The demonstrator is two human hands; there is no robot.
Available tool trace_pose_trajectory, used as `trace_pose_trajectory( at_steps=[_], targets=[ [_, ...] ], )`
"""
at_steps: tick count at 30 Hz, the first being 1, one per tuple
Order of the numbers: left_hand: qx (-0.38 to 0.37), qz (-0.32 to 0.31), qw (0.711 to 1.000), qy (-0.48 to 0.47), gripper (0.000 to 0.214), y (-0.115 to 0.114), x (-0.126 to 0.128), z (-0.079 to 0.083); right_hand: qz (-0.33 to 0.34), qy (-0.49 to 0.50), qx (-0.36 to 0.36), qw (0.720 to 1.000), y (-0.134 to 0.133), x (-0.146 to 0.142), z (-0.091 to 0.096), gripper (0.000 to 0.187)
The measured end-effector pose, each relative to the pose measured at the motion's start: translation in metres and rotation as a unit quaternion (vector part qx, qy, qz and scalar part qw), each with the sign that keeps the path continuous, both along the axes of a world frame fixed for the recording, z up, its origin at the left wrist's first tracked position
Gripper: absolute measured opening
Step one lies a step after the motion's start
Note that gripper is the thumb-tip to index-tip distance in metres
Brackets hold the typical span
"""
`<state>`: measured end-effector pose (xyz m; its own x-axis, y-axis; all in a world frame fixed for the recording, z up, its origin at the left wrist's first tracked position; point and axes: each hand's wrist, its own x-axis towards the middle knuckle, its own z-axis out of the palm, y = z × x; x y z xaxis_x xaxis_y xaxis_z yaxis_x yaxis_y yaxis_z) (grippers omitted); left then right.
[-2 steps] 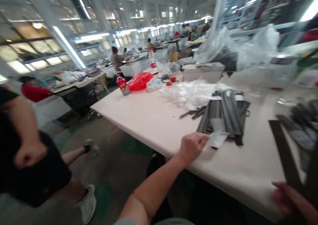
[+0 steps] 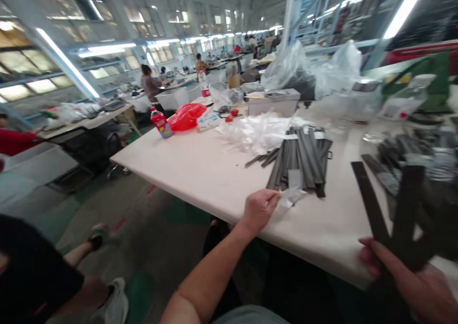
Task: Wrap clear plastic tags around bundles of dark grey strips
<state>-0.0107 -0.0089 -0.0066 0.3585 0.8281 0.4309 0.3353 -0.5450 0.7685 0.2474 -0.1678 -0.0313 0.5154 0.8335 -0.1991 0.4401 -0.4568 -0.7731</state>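
Note:
My left hand (image 2: 260, 209) pinches the corner of a small clear plastic bag (image 2: 292, 196) over the front of the table (image 2: 200, 171). Just beyond it lies a stack of dark grey flat strips (image 2: 302, 152) with white bands across their far ends. At the lower right, my right hand (image 2: 404, 276) is closed around dark flat straps (image 2: 408, 209) that fan upward from the grip; their lower part is blurred and dark. A heap of more dark strips with clear wrapping (image 2: 432, 164) lies beside them at the right edge.
Behind the strips is a pile of white plastic film (image 2: 254, 133), with a grey box (image 2: 274, 102) further back. A red bottle (image 2: 161, 122) and a red plastic bag (image 2: 188, 116) stand toward the far left corner. A person in dark clothes (image 2: 32, 271) is at the left.
My view has turned to the right, so more of my right hand and its straps shows. The person at the left has slid partly out of view. My left hand keeps hold of the bag.

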Motion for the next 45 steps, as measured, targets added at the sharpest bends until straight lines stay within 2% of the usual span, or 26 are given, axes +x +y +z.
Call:
trace_pose_trajectory(
  at_steps=[2, 5, 8, 10, 13, 17, 24, 29, 32, 34, 36, 40, 42, 45],
  targets=[
    [-0.01, 0.002, 0.999, -0.031, 0.016, -0.01, -0.009, -0.002, -0.02, 0.063, 0.04, 0.997, -0.005, -0.003, 0.006, 0.034],
    [0.013, -0.019, 0.998, -0.053, 0.013, -0.023, -0.02, -0.002, -0.041, 0.152, 0.099, 0.982, -0.001, -0.017, 0.019, 0.041],
    [0.068, -0.045, 0.997, -0.016, 0.016, -0.031, -0.029, -0.004, -0.059, 0.255, 0.129, 0.956, 0.007, -0.036, 0.032, 0.04],
    [0.108, -0.046, 0.993, 0.022, 0.019, -0.033, -0.032, -0.005, -0.032, 0.303, 0.13, 0.944, 0.013, -0.047, 0.037, 0.042],
    [0.16, -0.04, 0.984, 0.068, 0.02, -0.035, -0.035, -0.005, 0.03, 0.306, 0.111, 0.945, 0.025, -0.059, 0.041, 0.048],
    [0.207, -0.054, 0.971, 0.106, 0.021, -0.039, -0.036, -0.001, 0.048, 0.319, 0.087, 0.942, 0.035, -0.068, 0.043, 0.056],
    [0.254, -0.064, 0.962, 0.08, 0.02, -0.04, -0.029, -0.002, 0.085, 0.315, 0.065, 0.943, 0.022, -0.082, 0.039, 0.056],
    [0.282, -0.072, 0.954, 0.074, 0.017, -0.039, -0.016, 0.001, 0.093, 0.42, 0.051, 0.901, 0.015, -0.093, 0.036, 0.053],
    [0.284, -0.081, 0.953, 0.069, 0.017, -0.037, -0.01, 0.001, 0.096, 0.463, 0.068, 0.878, 0.013, -0.098, 0.035, 0.046],
    [0.268, -0.089, 0.957, 0.065, 0.018, -0.037, -0.006, 0.0, 0.072, 0.474, 0.101, 0.872, 0.013, -0.1, 0.034, 0.042],
    [0.219, -0.078, 0.971, 0.048, 0.021, -0.039, -0.004, 0.0, 0.036, 0.466, 0.138, 0.873, 0.013, -0.101, 0.033, 0.044],
    [0.008, -0.008, 1.0, 0.005, 0.02, -0.053, -0.004, 0.007, -0.029, 0.405, 0.19, 0.894, 0.014, -0.097, 0.037, 0.046],
    [-0.091, -0.045, 0.995, 0.026, 0.025, -0.063, -0.004, 0.015, -0.042, 0.366, 0.209, 0.906, 0.016, -0.094, 0.039, 0.045],
    [-0.166, -0.153, 0.973, 0.053, 0.024, -0.077, 0.003, 0.027, -0.042, 0.328, 0.225, 0.916, 0.015, -0.094, 0.04, 0.041]
  ],
)
